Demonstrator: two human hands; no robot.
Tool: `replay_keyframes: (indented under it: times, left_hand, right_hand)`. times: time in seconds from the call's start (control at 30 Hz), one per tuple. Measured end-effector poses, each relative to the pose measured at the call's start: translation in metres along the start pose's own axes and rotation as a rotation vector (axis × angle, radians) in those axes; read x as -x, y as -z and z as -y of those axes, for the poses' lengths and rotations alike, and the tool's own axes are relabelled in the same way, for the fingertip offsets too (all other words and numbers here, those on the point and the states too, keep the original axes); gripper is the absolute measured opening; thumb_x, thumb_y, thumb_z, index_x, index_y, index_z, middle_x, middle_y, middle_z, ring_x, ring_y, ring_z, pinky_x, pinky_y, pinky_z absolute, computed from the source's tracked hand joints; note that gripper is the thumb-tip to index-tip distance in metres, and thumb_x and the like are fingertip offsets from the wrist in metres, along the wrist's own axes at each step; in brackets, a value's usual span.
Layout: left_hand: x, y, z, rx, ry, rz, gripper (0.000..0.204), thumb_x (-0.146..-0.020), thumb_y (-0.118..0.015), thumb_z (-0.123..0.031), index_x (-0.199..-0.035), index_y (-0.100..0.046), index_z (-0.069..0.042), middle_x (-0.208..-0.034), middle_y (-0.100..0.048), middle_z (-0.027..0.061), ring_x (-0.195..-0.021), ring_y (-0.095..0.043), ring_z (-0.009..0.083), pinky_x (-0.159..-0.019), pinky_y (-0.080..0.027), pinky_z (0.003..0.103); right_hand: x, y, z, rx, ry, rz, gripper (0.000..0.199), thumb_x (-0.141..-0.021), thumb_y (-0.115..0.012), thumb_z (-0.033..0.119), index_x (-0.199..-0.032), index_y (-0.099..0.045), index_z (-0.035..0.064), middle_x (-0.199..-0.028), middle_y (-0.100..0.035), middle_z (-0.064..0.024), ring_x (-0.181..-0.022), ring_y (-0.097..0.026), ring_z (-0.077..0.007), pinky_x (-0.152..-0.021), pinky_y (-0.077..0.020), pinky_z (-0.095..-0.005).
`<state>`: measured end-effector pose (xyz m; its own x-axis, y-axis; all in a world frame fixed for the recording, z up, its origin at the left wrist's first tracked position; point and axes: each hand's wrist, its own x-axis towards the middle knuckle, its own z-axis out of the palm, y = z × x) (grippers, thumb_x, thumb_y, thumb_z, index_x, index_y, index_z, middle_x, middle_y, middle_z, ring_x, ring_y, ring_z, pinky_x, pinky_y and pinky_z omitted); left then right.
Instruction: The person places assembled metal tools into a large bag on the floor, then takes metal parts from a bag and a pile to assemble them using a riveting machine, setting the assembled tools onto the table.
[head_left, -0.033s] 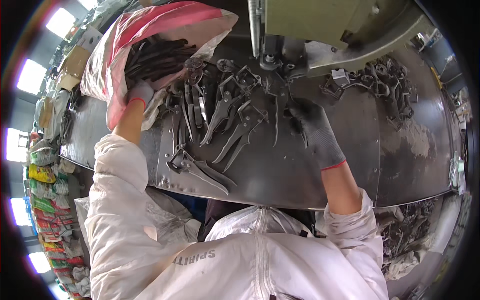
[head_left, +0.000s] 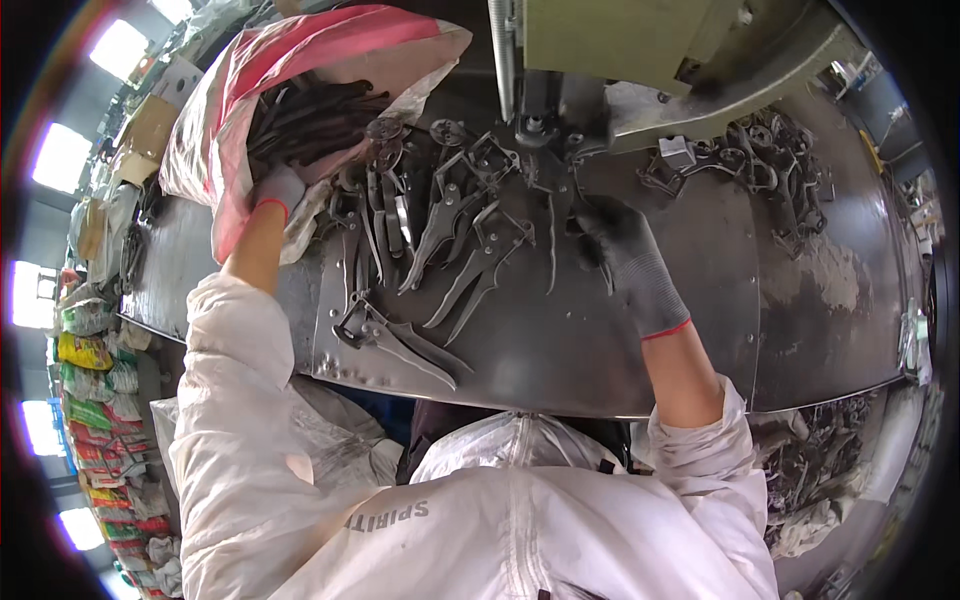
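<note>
My right hand (head_left: pixel 625 250), in a dark grey glove with a red cuff edge, is closed on a plier-like metal tool (head_left: pixel 553 235). The tool's upper end sits below the dark head of a press (head_left: pixel 537 125), where the contact is hard to make out. My left hand (head_left: pixel 280 188), gloved in light grey, reaches into the mouth of a pink and white sack (head_left: pixel 225 110). Long dark handle-like pieces (head_left: pixel 320 115) fill the sack, and my left fingers are hidden among them. Between my hands lie several plier-like tools (head_left: pixel 480 265) with long metal handles.
The pale green machine body (head_left: pixel 620 40) overhangs the back of the metal table (head_left: pixel 640 375). A heap of metal tool parts (head_left: pixel 775 165) lies at the right, by a small light block (head_left: pixel 677 152). Stacked sacks (head_left: pixel 100 420) line the left side.
The picture has shifted very slightly. Both hands keep their places, and the press head looks a little lower.
</note>
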<state>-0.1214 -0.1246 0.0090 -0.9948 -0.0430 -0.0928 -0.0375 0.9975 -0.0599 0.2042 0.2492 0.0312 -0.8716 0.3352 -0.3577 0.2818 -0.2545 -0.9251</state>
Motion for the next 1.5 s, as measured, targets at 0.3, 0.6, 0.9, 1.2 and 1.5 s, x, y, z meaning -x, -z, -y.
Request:
replay_keyframes:
  times: [0.3, 0.6, 0.9, 1.2, 1.5]
  left_hand:
    - [0.022, 0.009, -0.027, -0.048, -0.05, -0.169, 0.039, -0.084, -0.05, -0.03, -0.107, -0.056, 0.0, -0.111, -0.057, 0.0246, -0.105, -0.055, 0.0367, -0.087, -0.044, 0.042]
    - [0.037, 0.028, -0.032, 0.219, -0.111, -0.291, 0.037, -0.082, -0.053, -0.019, -0.114, -0.052, -0.001, -0.114, -0.055, 0.0235, -0.11, -0.052, 0.0354, -0.091, -0.042, 0.042]
    - [0.108, 0.054, -0.054, 1.519, -0.169, 0.101, 0.02, -0.079, -0.05, -0.011, -0.093, -0.056, 0.003, -0.086, -0.061, 0.0139, -0.066, -0.059, 0.0154, -0.058, -0.048, 0.025]
    - [0.21, 0.062, -0.105, 1.073, -0.482, 0.338, 0.027, -0.088, -0.051, -0.023, -0.101, -0.054, 0.0, -0.093, -0.062, 0.0109, -0.068, -0.058, 0.0142, -0.065, -0.049, 0.026]
    - [0.276, 0.002, -0.193, 0.658, -0.792, 0.455, 0.025, -0.092, -0.044, -0.018, -0.105, -0.052, 0.001, -0.087, -0.062, 0.0124, -0.079, -0.062, 0.0179, -0.067, -0.048, 0.031]
  right_hand:
    - [0.011, -0.016, -0.001, -0.01, 0.068, -0.086, 0.027, -0.088, -0.054, 0.013, -0.11, -0.055, -0.0027, -0.081, -0.061, -0.0075, -0.059, -0.054, -0.0096, -0.05, -0.0465, -0.0248]
    - [-0.03, 0.082, 0.062, 1.542, 0.606, -0.272, 0.028, -0.087, -0.049, 0.015, -0.112, -0.054, 0.0036, -0.119, -0.053, -0.0166, -0.109, -0.052, -0.0285, -0.092, -0.0404, -0.0369]
    - [-0.076, 0.133, 0.074, 1.328, 0.318, -0.08, 0.039, -0.093, -0.041, 0.035, -0.114, -0.052, 0.0045, -0.114, -0.055, -0.0177, -0.109, -0.051, -0.0257, -0.094, -0.0377, -0.0336]
    - [-0.067, 0.131, 0.065, 1.623, 0.521, 0.069, 0.041, -0.083, -0.057, 0.017, -0.121, -0.047, 0.0045, -0.121, -0.048, -0.0186, -0.113, -0.046, -0.0306, -0.096, -0.0367, -0.0369]
    - [-0.03, 0.082, 0.032, 1.329, 0.77, 0.038, 0.028, -0.081, -0.054, 0.0, -0.108, -0.052, 0.0064, -0.094, -0.062, -0.0164, -0.087, -0.062, -0.0292, -0.072, -0.0474, -0.0366]
